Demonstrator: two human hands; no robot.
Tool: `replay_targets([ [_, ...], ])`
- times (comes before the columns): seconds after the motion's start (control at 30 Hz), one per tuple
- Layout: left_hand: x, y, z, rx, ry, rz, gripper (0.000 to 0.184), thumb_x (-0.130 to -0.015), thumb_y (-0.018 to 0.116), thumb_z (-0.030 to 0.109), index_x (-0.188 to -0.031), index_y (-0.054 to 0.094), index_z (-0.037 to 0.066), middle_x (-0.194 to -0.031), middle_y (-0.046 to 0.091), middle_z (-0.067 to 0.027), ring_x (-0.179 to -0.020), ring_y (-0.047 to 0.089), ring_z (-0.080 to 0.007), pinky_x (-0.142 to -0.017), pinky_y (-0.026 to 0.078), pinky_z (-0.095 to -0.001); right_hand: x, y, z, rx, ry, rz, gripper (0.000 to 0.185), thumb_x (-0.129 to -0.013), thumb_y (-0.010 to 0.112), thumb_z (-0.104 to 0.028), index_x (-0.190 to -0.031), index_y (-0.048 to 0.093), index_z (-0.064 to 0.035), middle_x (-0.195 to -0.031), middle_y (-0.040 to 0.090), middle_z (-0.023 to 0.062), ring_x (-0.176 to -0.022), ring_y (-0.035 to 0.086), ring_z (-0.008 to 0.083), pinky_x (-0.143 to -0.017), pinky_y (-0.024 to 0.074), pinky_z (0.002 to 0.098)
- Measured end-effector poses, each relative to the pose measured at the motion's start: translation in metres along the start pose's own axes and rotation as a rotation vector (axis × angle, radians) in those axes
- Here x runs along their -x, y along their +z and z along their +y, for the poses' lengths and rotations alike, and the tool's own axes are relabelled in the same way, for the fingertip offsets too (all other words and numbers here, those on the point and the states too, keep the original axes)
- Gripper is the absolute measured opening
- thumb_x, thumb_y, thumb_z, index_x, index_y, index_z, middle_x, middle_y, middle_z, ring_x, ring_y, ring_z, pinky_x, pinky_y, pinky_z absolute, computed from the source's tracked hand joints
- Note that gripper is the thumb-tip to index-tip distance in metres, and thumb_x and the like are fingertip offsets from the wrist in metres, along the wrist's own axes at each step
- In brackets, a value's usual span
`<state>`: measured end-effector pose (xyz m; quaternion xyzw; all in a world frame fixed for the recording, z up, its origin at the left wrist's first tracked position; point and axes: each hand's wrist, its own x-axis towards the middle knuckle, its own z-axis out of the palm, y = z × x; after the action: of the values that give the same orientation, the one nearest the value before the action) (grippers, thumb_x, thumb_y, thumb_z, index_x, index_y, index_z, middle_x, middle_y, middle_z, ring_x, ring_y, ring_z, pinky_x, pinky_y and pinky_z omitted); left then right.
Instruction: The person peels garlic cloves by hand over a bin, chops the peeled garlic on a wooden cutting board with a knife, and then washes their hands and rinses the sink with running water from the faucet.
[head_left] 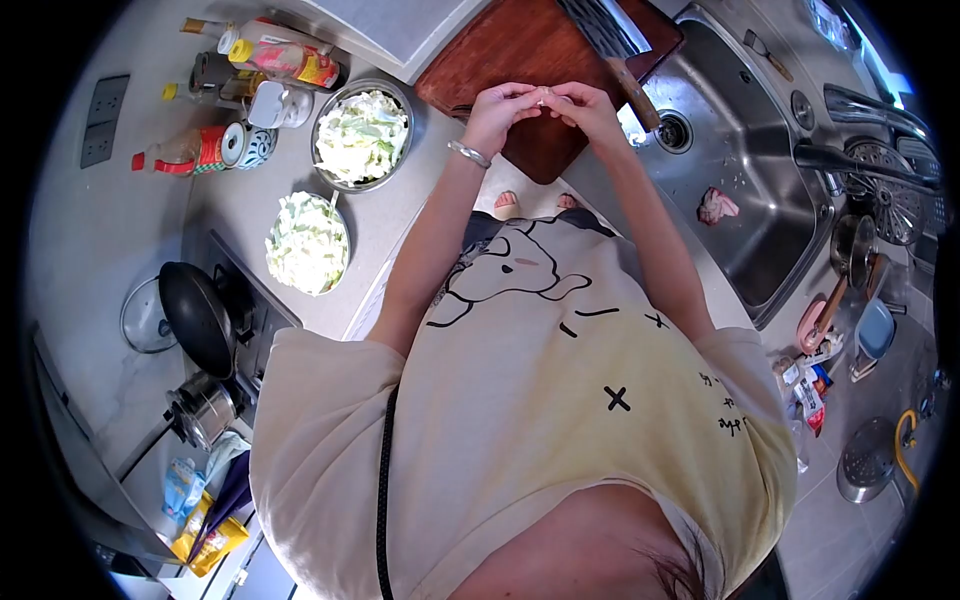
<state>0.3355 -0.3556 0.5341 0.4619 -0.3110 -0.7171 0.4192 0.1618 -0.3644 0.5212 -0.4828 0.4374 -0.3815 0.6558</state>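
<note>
Both hands meet over the near part of a reddish-brown cutting board (490, 50). My left hand (503, 112), with a bracelet at the wrist, is closed in a pinch. My right hand (588, 112) pinches from the other side, fingertips almost touching the left ones. Between them shows a small whitish piece (543, 98), possibly a garlic clove, mostly covered by the fingers. A kitchen knife (636, 92) with a wooden handle lies on the board just right of my right hand, its handle jutting toward the sink. A small dark bit lies by my left fingers.
On the left counter stand a metal bowl (362, 137) and a second bowl (341, 240), both heaped with cut cabbage. Bottles (290, 62) line the wall behind. A black wok (197, 318) is at lower left. The steel sink (735, 245) on the right holds a pinkish scrap (716, 206).
</note>
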Motion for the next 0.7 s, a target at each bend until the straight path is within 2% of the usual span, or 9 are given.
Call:
replay_targets([
  [0.07,-0.003,-0.006,0.001,-0.048,-0.036,-0.011,0.022,-0.085,0.062,0.015,-0.101,0.059,0.0,-0.091,0.063,-0.0038,-0.079,0.059,-0.0093,-0.073,0.049,-0.0197,-0.002,0.0,0.003,0.091,-0.059,0.01,0.018,-0.083,0.063,-0.016,-0.093,0.063,-0.0005,-0.077,0.058,-0.0004,-0.064,0.048,0.0055,-0.054,0.0352,0.0192],
  [0.17,-0.008,-0.016,0.004,-0.039,-0.104,-0.094,0.021,-0.086,0.061,0.015,-0.101,0.059,0.001,-0.088,0.062,-0.0016,-0.075,0.057,-0.0071,-0.071,0.048,-0.0185,-0.003,-0.011,-0.005,-0.093,0.105,-0.18,0.018,-0.086,0.059,-0.017,-0.093,0.062,-0.0004,-0.075,0.056,-0.0019,-0.063,0.045,0.0042,-0.056,0.0349,0.0184],
  [0.27,-0.01,-0.021,0.01,0.055,-0.163,-0.175,0.02,-0.087,0.059,0.015,-0.102,0.058,0.002,-0.089,0.061,-0.0003,-0.075,0.057,-0.0063,-0.07,0.048,-0.0179,-0.004,-0.011,-0.012,-0.259,0.153,-0.296,0.018,-0.089,0.054,-0.018,-0.094,0.06,-0.0017,-0.078,0.053,-0.0027,-0.067,0.046,0.0039,-0.06,0.0372,0.0173],
  [0.37,-0.014,-0.025,0.009,0.167,-0.196,-0.268,0.02,-0.088,0.058,0.016,-0.103,0.058,0.003,-0.091,0.06,0.0004,-0.077,0.056,-0.006,-0.071,0.047,-0.0173,-0.003,-0.011,-0.012,-0.456,0.222,-0.367,0.017,-0.09,0.052,-0.014,-0.103,0.056,-0.0034,-0.086,0.053,-0.0022,-0.071,0.045,0.0044,-0.063,0.0388,0.0166],
  [0.47,-0.014,-0.027,0.009,0.254,-0.208,-0.344,0.02,-0.088,0.057,0.016,-0.104,0.057,0.003,-0.092,0.06,0.0007,-0.079,0.056,-0.0058,-0.073,0.047,-0.0169,-0.002,-0.009,-0.007,-0.603,0.267,-0.349,0.018,-0.091,0.05,-0.016,-0.103,0.055,-0.0041,-0.085,0.052,-0.0025,-0.071,0.046,0.0047,-0.062,0.0382,0.0165],
  [0.53,-0.012,-0.028,0.01,0.29,-0.211,-0.356,0.02,-0.088,0.058,0.016,-0.104,0.057,0.003,-0.092,0.06,0.0005,-0.08,0.056,-0.0057,-0.074,0.047,-0.0166,0.0,-0.01,-0.003,-0.792,0.245,-0.332,0.016,-0.089,0.054,-0.015,-0.101,0.056,-0.0046,-0.086,0.053,-0.0011,-0.072,0.047,0.0051,-0.062,0.0391,0.0167],
  [0.57,-0.01,-0.028,0.01,0.257,-0.2,-0.302,0.021,-0.088,0.058,0.016,-0.104,0.057,0.003,-0.091,0.06,0.0003,-0.08,0.056,-0.0057,-0.074,0.047,-0.0168,0.0,-0.011,-0.002,-0.885,0.234,-0.323,0.015,-0.088,0.055,-0.015,-0.099,0.056,-0.0048,-0.086,0.054,-0.0004,-0.073,0.047,0.0052,-0.063,0.0396,0.0169],
  [0.7,-0.006,-0.028,0.011,0.013,-0.151,-0.053,0.023,-0.086,0.061,0.015,-0.103,0.059,0.0,-0.09,0.062,-0.0017,-0.077,0.057,-0.0064,-0.072,0.049,-0.0174,-0.006,-0.012,-0.002,-0.293,0.044,-0.038,0.016,-0.085,0.06,-0.013,-0.098,0.059,-0.0042,-0.085,0.056,0.0001,-0.069,0.051,0.0091,-0.06,0.0431,0.0215],
])
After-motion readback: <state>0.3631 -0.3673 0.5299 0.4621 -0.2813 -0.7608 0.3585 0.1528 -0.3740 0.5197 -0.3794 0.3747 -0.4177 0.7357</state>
